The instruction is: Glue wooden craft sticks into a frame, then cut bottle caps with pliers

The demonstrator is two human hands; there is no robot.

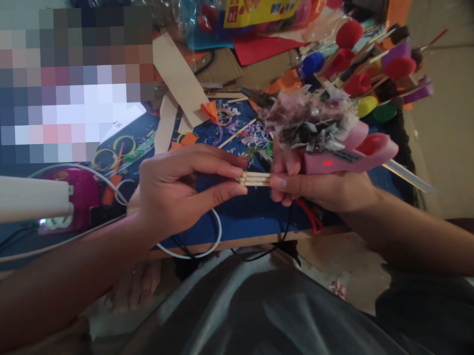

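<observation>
Between both hands, over the table, lies a small bundle of thin wooden sticks (257, 179), held level side by side. My left hand (175, 185) pinches the bundle's left end with thumb and fingertips. The right end is gripped between thumb and fingers of my right hand (319, 187), which hides that part. Just behind my right hand is a pink glue gun (337, 161) with a lit red light and a clear glue stick (411, 177) at its back. A fluffy pinkish-grey clump with a pearl-like bead (308, 115) sits beyond it.
Colourful pompom-topped sticks (384, 71) crowd the far right. Behind are plastic packaging (262, 8) and a pale wooden strip (181, 78). Paper scraps and threads litter the blue table (238, 216). At left are a magenta object (80, 198) and a looped white cable (218, 235).
</observation>
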